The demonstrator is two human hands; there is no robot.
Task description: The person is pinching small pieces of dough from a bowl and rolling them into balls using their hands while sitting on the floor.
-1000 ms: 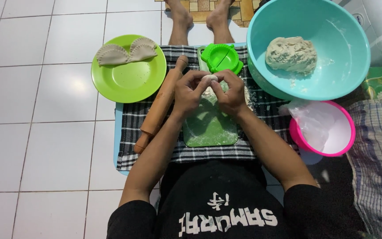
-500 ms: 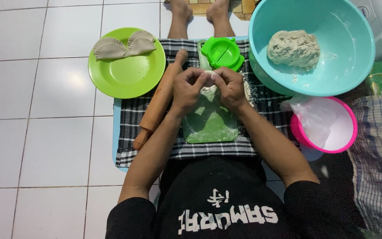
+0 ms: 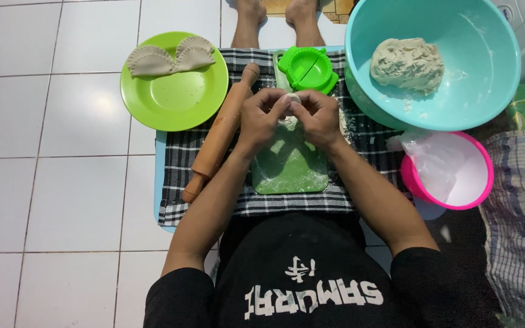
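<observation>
Above green plastic cutting board (image 3: pixel 290 167): left hand (image 3: pixel 261 118) + right hand (image 3: pixel 318 116) pinching 1 small pale dough piece (image 3: pixel 292 99). 2 crimped pastries (image 3: pixel 170 56) on 1 green plate (image 3: pixel 174 100); 1 wooden rolling pin (image 3: pixel 221 133) nearby.

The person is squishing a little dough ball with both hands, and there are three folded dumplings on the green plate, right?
Not quite. The head view shows two folded dumplings on the green plate, not three. The rest is right: the left hand and right hand pinch a little dough ball between them, above the green board.
</observation>
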